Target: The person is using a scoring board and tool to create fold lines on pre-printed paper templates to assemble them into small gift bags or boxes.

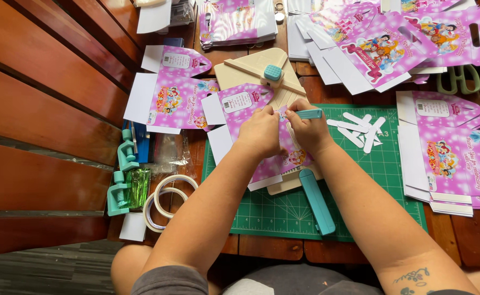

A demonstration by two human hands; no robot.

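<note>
We are pressing our left hand (259,133) on a pink card (272,158) over the green mat (360,186) on the wooden tabletop (272,247), our right hand (307,130) keeping a closed grip on a teal tool (309,114).

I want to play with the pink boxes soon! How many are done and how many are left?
None looks folded into a box yet. Small white strips lie on the green mat. Left hand presses one pink sheet on the cream board; right hand holds a teal tool. Flat stacks wait around.
</note>
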